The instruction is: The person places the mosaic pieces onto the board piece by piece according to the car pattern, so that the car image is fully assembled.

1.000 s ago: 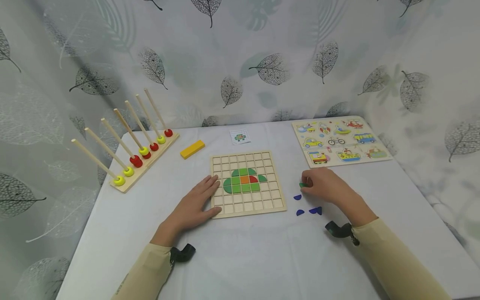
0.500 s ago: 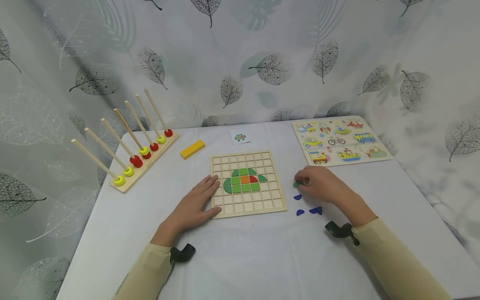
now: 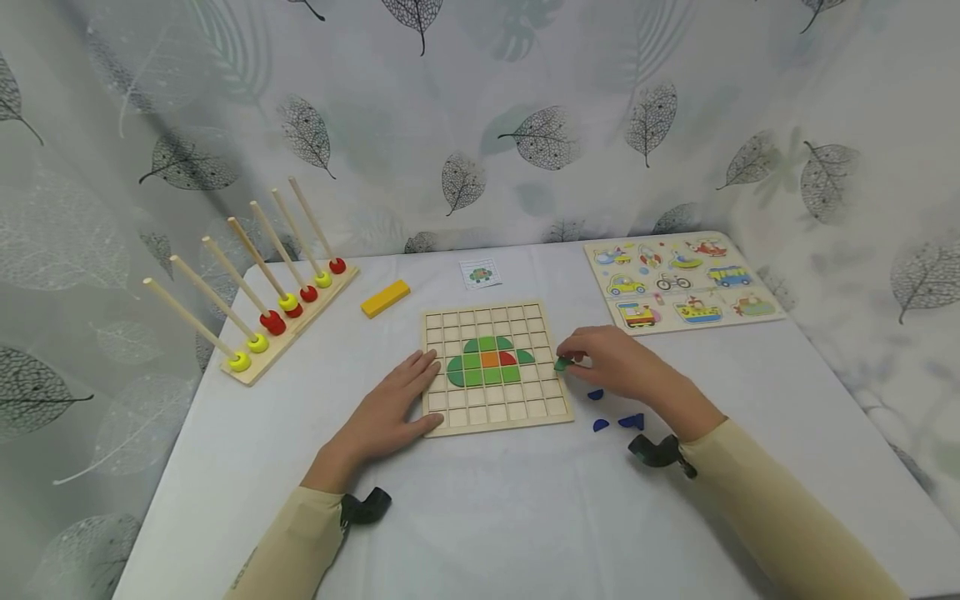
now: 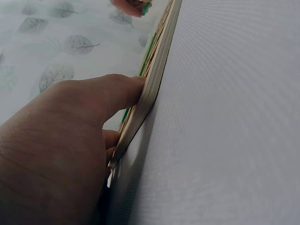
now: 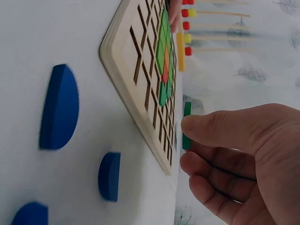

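Note:
A square wooden grid board (image 3: 457,417) lies mid-table, with green, orange and red pieces (image 3: 487,360) set in its cells. My left hand (image 3: 382,412) rests along the board's left edge, thumb and fingers touching the rim. Just off the right edge, my right hand (image 3: 611,362) pinches a small green piece (image 5: 187,126) between thumb and finger, above the table. Its full outline is hidden by the fingers. Several blue half-round pieces (image 5: 60,108) lie on the cloth below the right hand.
Behind the board lies a small pattern card (image 3: 480,273). A yellow block (image 3: 386,298) and a peg rack with red and yellow beads (image 3: 285,321) stand to the left. At the back right lies a picture puzzle board (image 3: 678,283).
My right hand has moved left with the green piece, from beside the blue pieces to the board's right edge. The left hand has stayed in place.

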`<state>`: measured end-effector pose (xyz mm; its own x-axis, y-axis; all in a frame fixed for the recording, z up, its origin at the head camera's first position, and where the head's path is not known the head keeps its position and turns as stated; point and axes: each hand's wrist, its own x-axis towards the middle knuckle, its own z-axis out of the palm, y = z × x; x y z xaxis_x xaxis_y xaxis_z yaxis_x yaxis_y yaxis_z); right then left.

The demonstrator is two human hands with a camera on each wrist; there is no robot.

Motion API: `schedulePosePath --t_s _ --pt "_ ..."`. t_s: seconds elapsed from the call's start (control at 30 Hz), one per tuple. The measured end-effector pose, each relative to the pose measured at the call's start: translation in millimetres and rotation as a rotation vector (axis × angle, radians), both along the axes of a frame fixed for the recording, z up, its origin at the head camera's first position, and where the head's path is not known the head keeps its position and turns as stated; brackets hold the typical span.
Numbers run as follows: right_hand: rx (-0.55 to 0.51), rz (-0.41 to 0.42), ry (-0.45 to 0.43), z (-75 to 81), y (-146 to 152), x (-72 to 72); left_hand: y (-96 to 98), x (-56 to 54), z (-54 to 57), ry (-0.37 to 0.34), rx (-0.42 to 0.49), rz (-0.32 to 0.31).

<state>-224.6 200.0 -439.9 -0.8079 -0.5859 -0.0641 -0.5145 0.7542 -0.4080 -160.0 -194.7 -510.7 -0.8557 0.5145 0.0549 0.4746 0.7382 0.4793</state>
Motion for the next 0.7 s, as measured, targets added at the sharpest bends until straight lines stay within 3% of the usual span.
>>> schedulePosePath --t_s 0.3,0.7 --pt "-0.018 0.08 0.022 2.9 -19.8 -2.5 -0.5 0.0 -0.3 -0.004 0.003 0.004" --pt "0.032 0.145 0.017 -7.4 -38.7 -8.9 -2.1 -0.4 -2.3 -0.005 0.011 0.002"
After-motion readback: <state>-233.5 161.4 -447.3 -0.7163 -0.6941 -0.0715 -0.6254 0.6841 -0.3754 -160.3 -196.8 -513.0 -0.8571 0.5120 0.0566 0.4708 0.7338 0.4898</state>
